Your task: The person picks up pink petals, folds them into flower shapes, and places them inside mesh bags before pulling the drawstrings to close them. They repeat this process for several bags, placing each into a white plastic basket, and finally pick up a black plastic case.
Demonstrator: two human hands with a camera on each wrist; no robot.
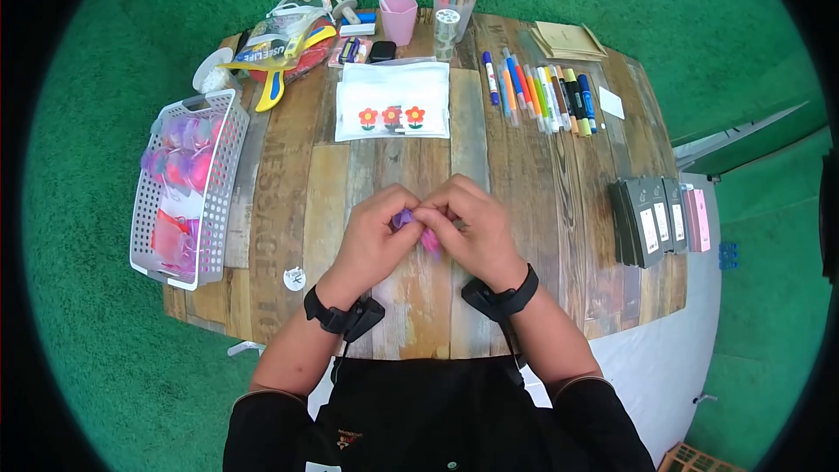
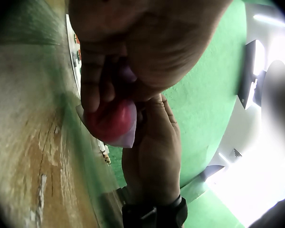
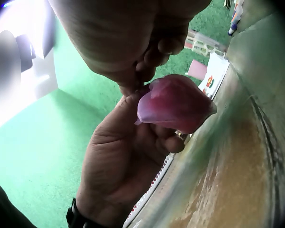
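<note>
Over the middle of the table, close in front of the person, both hands meet at a small sheer pouch [image 1: 431, 246], purple at the top and pink lower down. The left hand [image 1: 377, 232] pinches its gathered purple end between thumb and fingers. Right beside it the right hand [image 1: 479, 229] pinches the same end, thumb tips almost together. In the left wrist view the pouch [image 2: 115, 124] hangs below the fingers, with something red-pink showing through. Its rounded, filled body [image 3: 176, 103] also shows in the right wrist view; the pinched neck is mostly hidden by fingers.
A white basket [image 1: 210, 249] of similar pouches stands at the left. Behind the hands lies a white flower-print bag [image 1: 393, 92]. Markers [image 1: 542, 96] lie back right, dark boxes [image 1: 638, 218] stand at the right edge, and a round sticker [image 1: 294, 278] lies front left.
</note>
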